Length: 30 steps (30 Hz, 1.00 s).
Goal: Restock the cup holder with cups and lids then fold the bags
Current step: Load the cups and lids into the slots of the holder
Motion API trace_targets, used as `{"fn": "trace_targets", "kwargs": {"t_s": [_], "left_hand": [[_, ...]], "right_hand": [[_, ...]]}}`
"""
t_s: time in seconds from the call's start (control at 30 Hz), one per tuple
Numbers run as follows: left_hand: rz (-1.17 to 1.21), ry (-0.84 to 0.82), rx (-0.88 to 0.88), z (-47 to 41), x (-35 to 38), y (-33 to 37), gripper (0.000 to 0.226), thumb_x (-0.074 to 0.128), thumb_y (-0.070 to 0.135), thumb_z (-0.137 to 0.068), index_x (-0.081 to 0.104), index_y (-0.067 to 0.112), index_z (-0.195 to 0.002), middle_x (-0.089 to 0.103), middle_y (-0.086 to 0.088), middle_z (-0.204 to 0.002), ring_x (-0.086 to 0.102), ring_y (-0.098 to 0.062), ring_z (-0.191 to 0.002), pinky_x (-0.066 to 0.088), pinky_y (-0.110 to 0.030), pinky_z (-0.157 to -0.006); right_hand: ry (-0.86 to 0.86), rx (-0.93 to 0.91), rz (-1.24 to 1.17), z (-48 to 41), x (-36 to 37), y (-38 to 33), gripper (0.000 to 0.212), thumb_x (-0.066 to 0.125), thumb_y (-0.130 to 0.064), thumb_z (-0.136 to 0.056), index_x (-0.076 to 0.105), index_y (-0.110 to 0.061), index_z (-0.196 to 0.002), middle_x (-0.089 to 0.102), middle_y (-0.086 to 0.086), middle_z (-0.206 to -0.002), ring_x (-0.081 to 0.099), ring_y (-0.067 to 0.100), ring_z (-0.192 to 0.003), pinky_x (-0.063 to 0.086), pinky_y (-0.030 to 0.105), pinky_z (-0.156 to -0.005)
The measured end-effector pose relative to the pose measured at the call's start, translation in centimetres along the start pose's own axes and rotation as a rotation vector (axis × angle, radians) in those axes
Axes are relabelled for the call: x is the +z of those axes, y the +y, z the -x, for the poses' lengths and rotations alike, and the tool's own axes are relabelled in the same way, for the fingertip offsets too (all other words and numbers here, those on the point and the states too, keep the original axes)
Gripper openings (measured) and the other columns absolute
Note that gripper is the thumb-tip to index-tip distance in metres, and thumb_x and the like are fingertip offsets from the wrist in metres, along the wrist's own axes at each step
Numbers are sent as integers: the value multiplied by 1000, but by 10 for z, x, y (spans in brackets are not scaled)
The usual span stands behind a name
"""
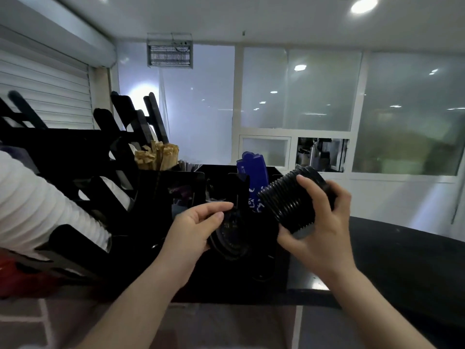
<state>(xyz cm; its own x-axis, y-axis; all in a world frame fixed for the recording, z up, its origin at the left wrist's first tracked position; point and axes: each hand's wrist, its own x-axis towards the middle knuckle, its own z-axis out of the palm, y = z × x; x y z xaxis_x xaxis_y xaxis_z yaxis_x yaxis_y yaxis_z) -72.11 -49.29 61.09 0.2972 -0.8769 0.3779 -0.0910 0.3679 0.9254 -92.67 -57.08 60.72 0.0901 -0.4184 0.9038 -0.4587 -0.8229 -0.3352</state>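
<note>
Curled round a ribbed stack of black plastic lids [289,200], my right hand [324,222] holds it tilted above the right end of the black cup holder [156,197]. My left hand [193,225] pinches one round, glossy black lid [232,235] between thumb and fingers, just over the holder's front edge. White ridged cups [37,210] lie nested in a slanted slot at its left end. Tan sticks [157,154] stand bunched near its back edge, with a flat blue packet [253,177] further right. A smooth dark counter [402,260] carries the holder.
</note>
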Motion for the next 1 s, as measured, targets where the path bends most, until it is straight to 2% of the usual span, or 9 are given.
{"fn": "trace_targets", "kwargs": {"t_s": [0.1, 0.3, 0.47, 0.67, 0.73, 0.83, 0.9, 0.93, 1.0], "left_hand": [[-67, 203, 68, -17, -16, -14, 30, 54, 14, -95, 73, 38, -94, 71, 2, -107, 64, -15, -107, 49, -42, -97], [-162, 298, 126, -36, -22, -29, 28, 54, 15, -95, 71, 37, -93, 69, 9, -107, 61, -9, -108, 48, -41, -99], [-223, 268, 147, -37, -25, -33, 27, 54, 16, -94, 70, 38, -94, 69, 13, -103, 62, -1, -102, 51, -29, -93], [-244, 241, 173, -34, -29, -37, 26, 53, 15, -95, 69, 35, -97, 67, 16, -103, 57, 9, -100, 45, -10, -85], [-241, 232, 180, -34, -30, -36, 26, 53, 14, -95, 69, 34, -98, 67, 17, -103, 56, 13, -99, 42, -1, -79], [-235, 217, 182, -34, -29, -38, 26, 53, 13, -95, 69, 34, -96, 67, 19, -100, 56, 13, -98, 41, 0, -78], [-230, 220, 183, -35, -29, -39, 27, 53, 13, -95, 69, 34, -95, 68, 21, -99, 57, 12, -98, 42, 0, -78], [-229, 222, 182, -35, -29, -39, 27, 53, 13, -95, 69, 34, -95, 68, 20, -99, 58, 12, -97, 42, -1, -77], [-234, 221, 181, -36, -29, -39, 27, 53, 13, -95, 69, 35, -95, 68, 18, -100, 59, 10, -95, 43, -2, -75]], "right_hand": [[-131, -97, 102, -13, 9, 9, 90, 83, -25, -56, 40, -40, -133, 24, 0, -135, 33, 28, -123, 38, 37, -95], [-440, -189, 426, -18, 35, 9, 87, 75, -36, -62, 35, -40, -139, 21, 7, -139, 25, 30, -126, 50, 42, -88], [-671, -238, 627, -11, 51, 7, 94, 69, -45, -70, 9, -42, -143, 11, 5, -146, 17, 32, -135, 25, 45, -112], [-753, -231, 760, 13, 64, 11, 113, 71, -35, -77, -17, -30, -148, 8, 3, -152, 10, 27, -142, 6, 57, -114], [-749, -261, 776, 19, 64, 13, 119, 76, -39, -73, -13, -27, -150, 15, 6, -153, 15, 28, -143, 8, 60, -113], [-787, -313, 787, 22, 61, 14, 123, 80, -46, -65, -4, -26, -152, 25, 7, -152, 22, 28, -143, 12, 64, -111], [-770, -301, 771, 21, 57, 15, 122, 84, -48, -57, 13, -24, -153, 39, 4, -147, 36, 25, -138, 22, 65, -108], [-753, -269, 729, 19, 55, 15, 116, 83, -48, -59, 18, -23, -152, 42, 0, -146, 37, 21, -137, 23, 62, -109], [-753, -193, 644, 17, 52, 17, 96, 70, -46, -78, 10, -27, -151, 33, -11, -151, 24, 10, -143, 7, 52, -116]]}}
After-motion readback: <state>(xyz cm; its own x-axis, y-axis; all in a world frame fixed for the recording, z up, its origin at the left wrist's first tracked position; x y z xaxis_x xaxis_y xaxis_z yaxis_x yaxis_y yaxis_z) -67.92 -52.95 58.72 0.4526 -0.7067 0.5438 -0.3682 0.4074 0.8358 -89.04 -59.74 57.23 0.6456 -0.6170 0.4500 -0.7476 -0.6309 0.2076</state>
